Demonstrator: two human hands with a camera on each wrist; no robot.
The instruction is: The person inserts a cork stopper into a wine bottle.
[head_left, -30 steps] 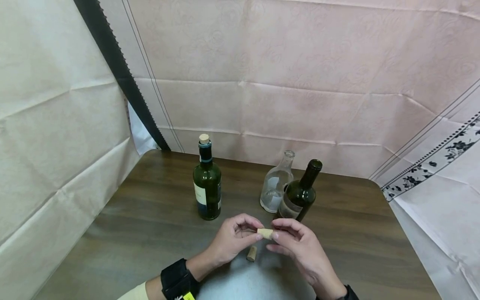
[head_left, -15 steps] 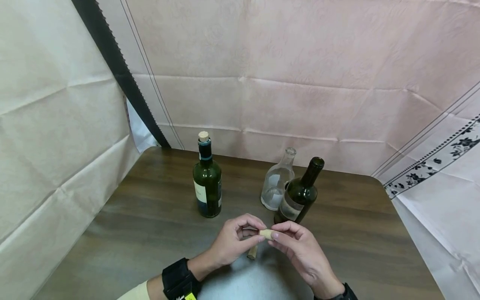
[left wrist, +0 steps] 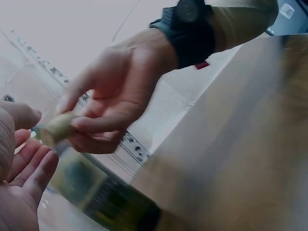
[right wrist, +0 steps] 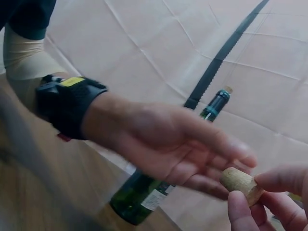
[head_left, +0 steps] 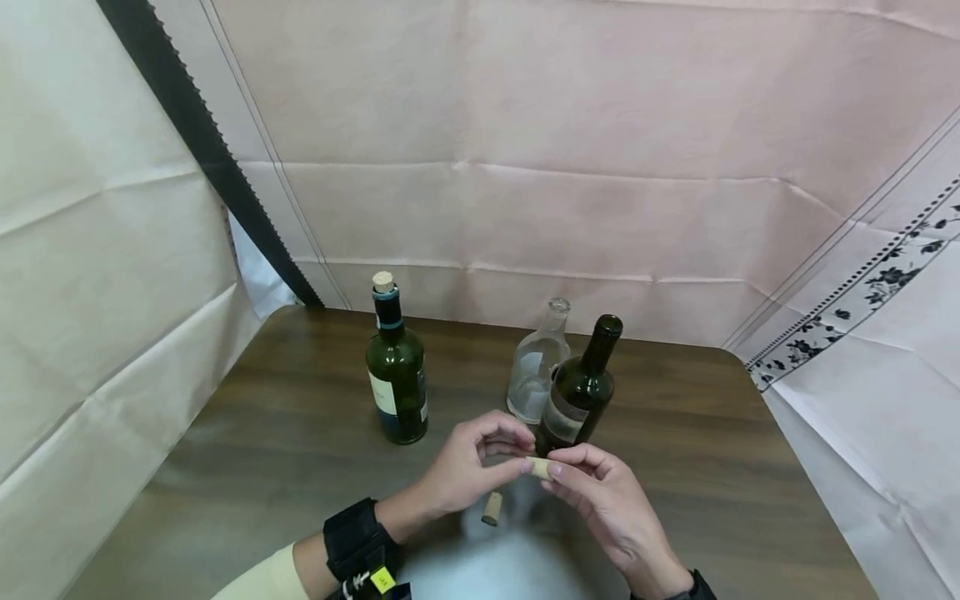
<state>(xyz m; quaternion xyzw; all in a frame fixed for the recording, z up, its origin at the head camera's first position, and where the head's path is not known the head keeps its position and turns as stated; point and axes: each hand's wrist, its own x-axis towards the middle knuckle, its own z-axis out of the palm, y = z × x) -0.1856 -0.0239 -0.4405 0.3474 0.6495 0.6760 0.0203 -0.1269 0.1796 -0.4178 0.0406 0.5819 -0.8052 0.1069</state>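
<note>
A small tapered cork (head_left: 538, 467) is pinched between the thumb and fingertips of my right hand (head_left: 609, 504). In the right wrist view the cork (right wrist: 239, 185) shows its speckled side. My left hand (head_left: 474, 467) is held just left of it, thumb and fingers extended and spread apart by the cork's free end. Below the hands, a second cork (head_left: 492, 508) lies on the table. Just beyond the right hand stands a dark wine bottle (head_left: 576, 404) without a stopper, partly in front of a clear glass bottle (head_left: 529, 375), also unstoppered.
A green wine bottle (head_left: 397, 375) with a cork (head_left: 383, 282) in its mouth stands to the left on the wooden table (head_left: 285, 433). Pale fabric sheets (head_left: 480, 217) hang behind the table and along both sides.
The left fingers have loosened from the cork, leaving it in the right hand's pinch. The head view has shifted slightly, and the lying cork shows more fully than half a second ago.
</note>
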